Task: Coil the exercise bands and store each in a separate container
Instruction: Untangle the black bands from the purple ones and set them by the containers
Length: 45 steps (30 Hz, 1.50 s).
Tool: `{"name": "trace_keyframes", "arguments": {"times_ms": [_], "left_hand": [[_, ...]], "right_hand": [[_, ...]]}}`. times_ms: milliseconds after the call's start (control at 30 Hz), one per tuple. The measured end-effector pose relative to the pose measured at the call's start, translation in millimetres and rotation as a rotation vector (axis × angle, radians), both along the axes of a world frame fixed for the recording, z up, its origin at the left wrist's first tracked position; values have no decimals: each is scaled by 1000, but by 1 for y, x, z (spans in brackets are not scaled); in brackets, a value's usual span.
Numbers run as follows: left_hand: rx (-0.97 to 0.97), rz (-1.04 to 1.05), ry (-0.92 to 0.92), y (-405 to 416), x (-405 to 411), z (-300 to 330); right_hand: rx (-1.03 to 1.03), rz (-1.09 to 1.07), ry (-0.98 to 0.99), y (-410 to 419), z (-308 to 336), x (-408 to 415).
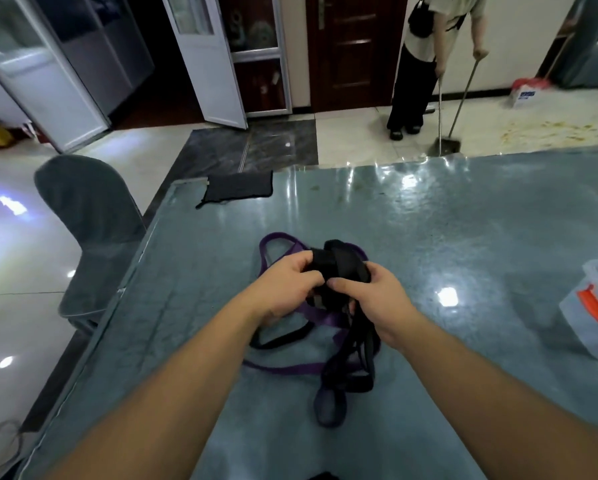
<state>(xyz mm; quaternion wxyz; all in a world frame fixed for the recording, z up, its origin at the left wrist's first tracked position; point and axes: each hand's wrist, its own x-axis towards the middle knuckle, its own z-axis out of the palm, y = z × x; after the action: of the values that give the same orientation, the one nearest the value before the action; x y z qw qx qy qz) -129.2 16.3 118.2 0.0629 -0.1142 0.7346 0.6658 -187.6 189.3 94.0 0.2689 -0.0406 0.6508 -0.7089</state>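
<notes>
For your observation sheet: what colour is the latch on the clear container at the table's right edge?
Orange; the latch on the clear container shows best in the head view.

A home's living area is showing here: a glass-topped surface (464,237) with a covered chair (93,216) is standing on glossy floor tiles (20,306) while a person (425,64) is sweeping near a wooden door (353,53).

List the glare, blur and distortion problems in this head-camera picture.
Head view: bright ceiling-light glare spots on the glossy table and on the floor at left; wide-angle bending curves the table edge and door frames; the whole picture is soft, so the black band gripped by the left hand and right hand reads as a dark mass without detail; the plastic container is cut by the right edge.
</notes>
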Motion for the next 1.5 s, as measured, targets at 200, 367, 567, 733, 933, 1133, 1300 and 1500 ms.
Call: {"name": "trace_keyframes", "arguments": {"times_ms": [200,367,567,733,933,1133,1300,1500], "left_hand": [[-296,-220,-248,1,22,-24],[-557,-214,-372,-11,31,-58],[-529,8,-169,-1,2,-52],[-412,-9,76,31,-30,-41],[-371,50,10,54,-48,-40],[-265,282,143,30,-35,-3],[-206,268,264,8,-39,60],[-101,258,357,18,-43,120]], "right_hand": [[-134,-183,-23,1,40,-17],[-88,-149,8,20,76,-36],[-208,14,103,43,122,-34],[-383,163,184,65,164,-31],[-418,211,258,86,176,-38],[-238,-126,164,105,131,-58],[10,-269,-1,109,67,-70],[213,-228,-220,101,11,-64]]}}
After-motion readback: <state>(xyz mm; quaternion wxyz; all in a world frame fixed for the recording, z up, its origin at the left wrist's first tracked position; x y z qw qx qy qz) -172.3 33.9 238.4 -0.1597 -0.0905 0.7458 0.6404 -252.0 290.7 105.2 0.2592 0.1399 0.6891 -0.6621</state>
